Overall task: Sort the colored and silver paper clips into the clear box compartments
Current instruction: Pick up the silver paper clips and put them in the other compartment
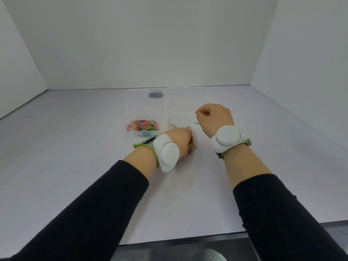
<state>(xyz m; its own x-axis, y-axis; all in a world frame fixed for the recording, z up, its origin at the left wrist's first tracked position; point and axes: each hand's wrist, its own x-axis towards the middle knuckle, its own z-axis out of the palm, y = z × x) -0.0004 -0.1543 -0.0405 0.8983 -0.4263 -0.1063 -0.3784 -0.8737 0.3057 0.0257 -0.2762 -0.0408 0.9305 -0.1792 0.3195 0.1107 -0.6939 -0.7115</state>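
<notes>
A clear box (146,110) is being shown lying on the white table (66,147), its near left compartment filled with a heap of colored paper clips (143,126). A few green clips (145,135) are being seen at the near edge of that heap, just beside the box wall. Silver paper clips (180,127) are being seen scattered in the space just right of the colored heap, and one more silver clip (196,123) is lying apart, close under the right hand. A dark round spot (156,95) is being seen through the far left compartment.

The left hand (180,140) is being held low over the table with fingers curled down and together; small silver clips (192,149) are being glimpsed at its fingertips, though a firm pinch cannot be told. The right hand (212,117) is being held raised above the right part of the box, fingers curled in with thumb and forefinger pressed together; what is being pinched cannot be told.

White wrist devices (228,139) on green straps are being worn on both arms, above black sleeves (98,213)
</notes>
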